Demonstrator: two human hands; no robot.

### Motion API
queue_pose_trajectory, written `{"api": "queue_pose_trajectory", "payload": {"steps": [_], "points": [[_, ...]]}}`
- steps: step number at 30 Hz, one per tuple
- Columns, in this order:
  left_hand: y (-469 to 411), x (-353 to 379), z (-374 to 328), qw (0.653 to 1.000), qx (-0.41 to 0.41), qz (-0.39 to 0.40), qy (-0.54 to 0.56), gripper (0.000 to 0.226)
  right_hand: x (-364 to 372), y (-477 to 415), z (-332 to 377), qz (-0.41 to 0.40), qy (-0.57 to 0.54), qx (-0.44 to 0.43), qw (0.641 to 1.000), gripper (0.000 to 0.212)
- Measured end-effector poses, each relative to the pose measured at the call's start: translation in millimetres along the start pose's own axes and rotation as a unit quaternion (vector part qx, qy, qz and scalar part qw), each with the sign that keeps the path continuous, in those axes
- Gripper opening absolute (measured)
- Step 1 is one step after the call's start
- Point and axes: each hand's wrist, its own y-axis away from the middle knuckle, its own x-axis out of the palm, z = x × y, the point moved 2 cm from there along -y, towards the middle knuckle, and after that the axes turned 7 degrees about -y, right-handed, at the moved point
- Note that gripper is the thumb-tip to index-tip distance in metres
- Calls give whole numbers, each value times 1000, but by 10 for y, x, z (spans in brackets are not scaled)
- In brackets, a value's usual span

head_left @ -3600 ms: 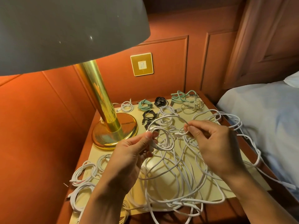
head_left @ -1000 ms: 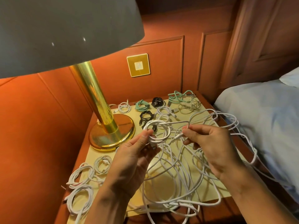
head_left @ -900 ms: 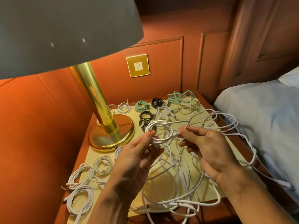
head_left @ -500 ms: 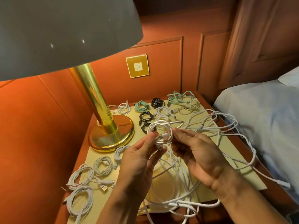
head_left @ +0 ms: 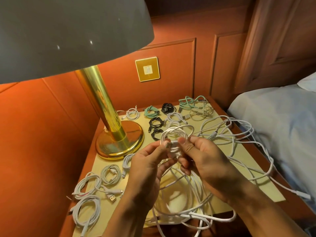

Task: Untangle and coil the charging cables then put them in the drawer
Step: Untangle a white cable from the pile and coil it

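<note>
While the left grip [head_left: 147, 170] and right grip [head_left: 210, 161] each pinch the small white coil [head_left: 172, 131] at frame centre, we judge: several coils [head_left: 151, 111] done on the worktop [head_left: 261, 194], tangle [head_left: 201, 216] outstanding, drawer unseen.

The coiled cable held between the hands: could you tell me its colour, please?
The coiled cable is white; the head view shows it best.

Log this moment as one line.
step: coiling | left hand: pinches coil | right hand: pinches coil | tangle: loose on nightstand | drawer: not in view
</note>
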Motion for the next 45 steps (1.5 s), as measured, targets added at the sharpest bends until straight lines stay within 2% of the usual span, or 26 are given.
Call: {"api": "queue_pose_trajectory", "payload": {"steps": [5,8,17,19,21,24,28,33,36,40,42,45], "points": [[-45,-160,-119,988,16,97,-118,30,-112,-3,106,63,34,57,996,22],[-58,-202,-157,977,21,121,-177,24,-160,2,132,81,38,79,993,20],[-32,-160,-132,972,66,76,-210,17,-56,4,88,55,18,91,994,29],[-38,-160,-136,977,72,48,-195,18,-35,-5,54,27,39,79,996,20],[-47,-179,-138,981,76,10,-176,17,-52,-15,14,-5,78,55,995,12],[-78,-250,-143,986,72,-42,-147,13,-132,-25,5,-44,149,-3,988,14],[-119,-322,-174,984,60,-79,-148,12,-299,-37,124,-120,321,-151,927,15],[-129,-292,-142,964,75,-76,-242,10,-353,-9,178,-204,360,-280,866,19],[-100,-235,-157,960,87,-58,-262,10,-362,-7,187,-216,371,-319,845,17],[-62,-228,-161,970,71,-36,-230,18,-424,-31,161,-188,376,-271,866,13],[-60,-228,-155,985,42,-43,-165,17,-426,-33,130,-152,400,-207,880,13],[-57,-187,-132,997,-15,-52,-60,14,-369,-31,78,-78,428,-111,893,24]]}}
